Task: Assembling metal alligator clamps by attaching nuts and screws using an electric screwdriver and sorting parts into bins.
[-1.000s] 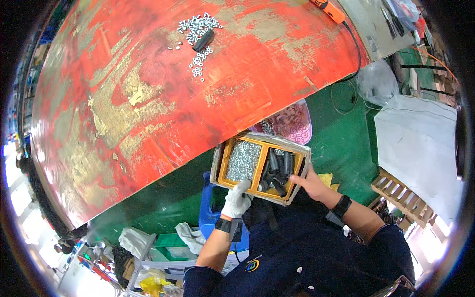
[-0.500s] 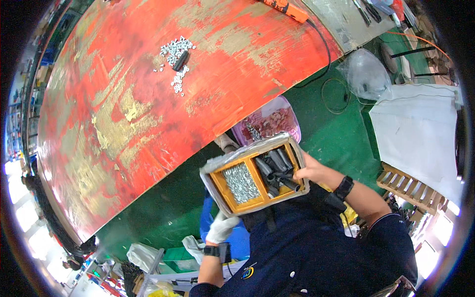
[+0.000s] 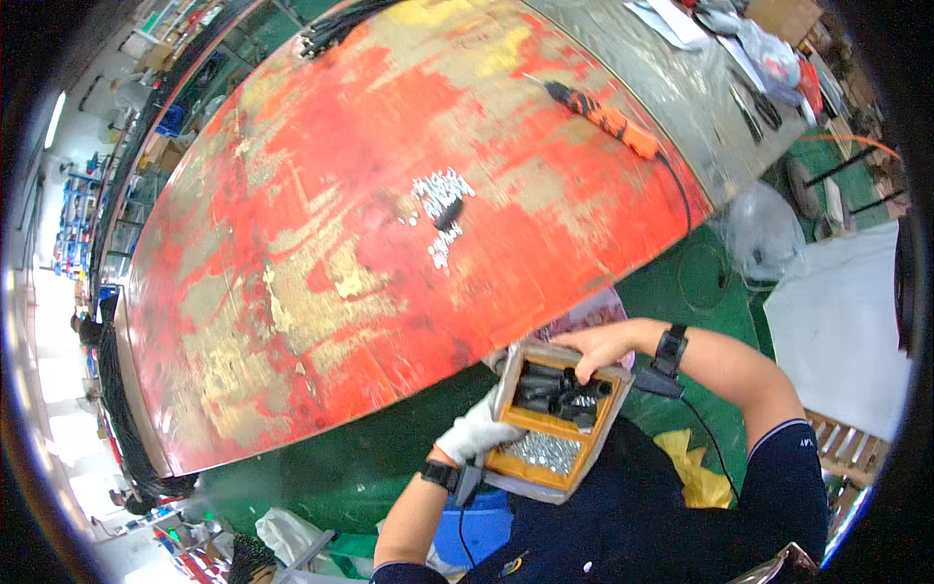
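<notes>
Between my two hands is a small box (image 3: 556,426) with yellow-orange inner walls and a tape-wrapped rim, held tilted by the near table edge. Its far compartment holds several black tubular plastic parts (image 3: 545,391); the near one holds many small silver screws (image 3: 543,452). My left hand (image 3: 474,433), in a white glove, grips the left side, its fingertips over the rim near the screws. My bare right hand (image 3: 603,346) is closed on the far right corner, with its thumb inside by the black parts. Fingers under the box are hidden.
The large red worn tabletop (image 3: 321,321) carries a pile of small silver hardware (image 3: 443,185), a black part (image 3: 449,214) and an orange corded power screwdriver (image 3: 613,122). A pink basin (image 3: 601,310) shows partly below the table edge. A blue bin (image 3: 477,530) stands near my left arm.
The box has turned so the black parts are now at its far end and the screws nearer me. My gloved left hand has moved up along its side. The view has shifted, showing more table.
</notes>
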{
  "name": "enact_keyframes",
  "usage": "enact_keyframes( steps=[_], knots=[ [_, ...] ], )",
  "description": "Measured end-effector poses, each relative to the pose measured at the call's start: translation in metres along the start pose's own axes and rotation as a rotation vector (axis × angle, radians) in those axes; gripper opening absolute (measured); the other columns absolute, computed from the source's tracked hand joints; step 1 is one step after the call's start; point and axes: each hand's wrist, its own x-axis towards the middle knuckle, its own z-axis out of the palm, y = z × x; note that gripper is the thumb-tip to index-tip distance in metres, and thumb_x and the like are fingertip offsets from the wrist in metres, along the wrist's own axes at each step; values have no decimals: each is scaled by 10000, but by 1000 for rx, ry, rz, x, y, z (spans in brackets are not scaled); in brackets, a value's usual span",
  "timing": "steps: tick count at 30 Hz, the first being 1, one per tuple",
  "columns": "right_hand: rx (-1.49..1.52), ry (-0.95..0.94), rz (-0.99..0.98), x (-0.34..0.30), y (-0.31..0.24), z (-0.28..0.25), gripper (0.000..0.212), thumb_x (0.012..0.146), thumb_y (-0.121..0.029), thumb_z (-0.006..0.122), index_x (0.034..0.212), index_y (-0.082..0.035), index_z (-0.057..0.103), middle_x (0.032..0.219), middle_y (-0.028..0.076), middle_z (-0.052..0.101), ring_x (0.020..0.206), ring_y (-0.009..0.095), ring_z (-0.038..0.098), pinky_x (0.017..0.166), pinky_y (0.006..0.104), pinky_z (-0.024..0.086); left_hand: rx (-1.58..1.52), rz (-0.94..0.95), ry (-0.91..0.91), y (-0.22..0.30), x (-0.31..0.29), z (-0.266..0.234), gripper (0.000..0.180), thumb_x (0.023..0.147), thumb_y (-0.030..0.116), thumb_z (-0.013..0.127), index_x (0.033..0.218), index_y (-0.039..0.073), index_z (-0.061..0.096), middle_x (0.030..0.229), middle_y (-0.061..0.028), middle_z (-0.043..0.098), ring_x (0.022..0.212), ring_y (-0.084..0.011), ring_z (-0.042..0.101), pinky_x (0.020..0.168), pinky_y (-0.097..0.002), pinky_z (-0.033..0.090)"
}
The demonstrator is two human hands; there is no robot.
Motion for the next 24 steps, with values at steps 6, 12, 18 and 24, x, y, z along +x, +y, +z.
enact_keyframes(
  steps=[6, 12, 18, 24],
  knots=[
    [-612, 179, -11, 30, -72, -42, 617, 810, -460, 659, 1250, -48, 526, 1078, 155, 640, 979, 275, 609, 856, 364, 476, 107, -60, 42, -61, 6, -28, 801, 673, 27, 639, 1412, 43, 331, 1282, -96, 526, 1170, -164, 494, 1004, -286, 384],
    [-889, 1055, -637, 117, -102, -132, 184, 835, -221, 642, 999, -143, 670, 917, 52, 628, 902, 270, 597, 797, 393, 481, 283, -277, -63, -61, 20, -31, 738, 684, 88, 653, 1373, 48, 391, 1161, -121, 579, 1059, -189, 543, 919, -294, 431],
    [-1219, 1004, -527, 153, -120, -150, 176, 785, -197, 676, 961, -192, 680, 887, -21, 623, 883, 209, 600, 849, 366, 458, -4, -359, 223, -79, 9, -74, 562, 694, 96, 687, 1226, 10, 528, 1047, -80, 633, 957, -160, 582, 847, -295, 469],
    [-887, 1248, -385, 136, -146, -200, 225, 825, -229, 664, 1013, -106, 674, 934, 73, 677, 804, 239, 652, 696, 347, 508, 84, -471, 394, -59, 0, -81, 303, 746, 153, 688, 1023, 36, 657, 929, -48, 670, 855, -147, 612, 779, -287, 482]
  ],
)
